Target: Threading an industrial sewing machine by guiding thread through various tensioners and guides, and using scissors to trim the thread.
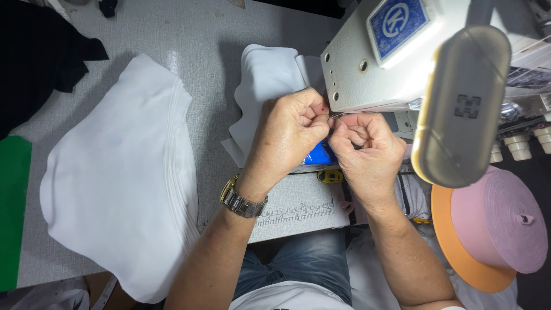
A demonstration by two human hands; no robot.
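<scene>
1. left hand [290,135] and right hand [364,146] meet just under the sewing machine [379,63], fingertips pinched shut on a thin thread [334,116], held taut by the needle.
2. white cloth stack [123,172] lies well left of the machine, within reach.

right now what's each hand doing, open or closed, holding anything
Left hand: closed in a pinch at the sewing machine; what it pinches is too small to tell.
Right hand: closed likewise, fingertips meeting the left's.
</scene>
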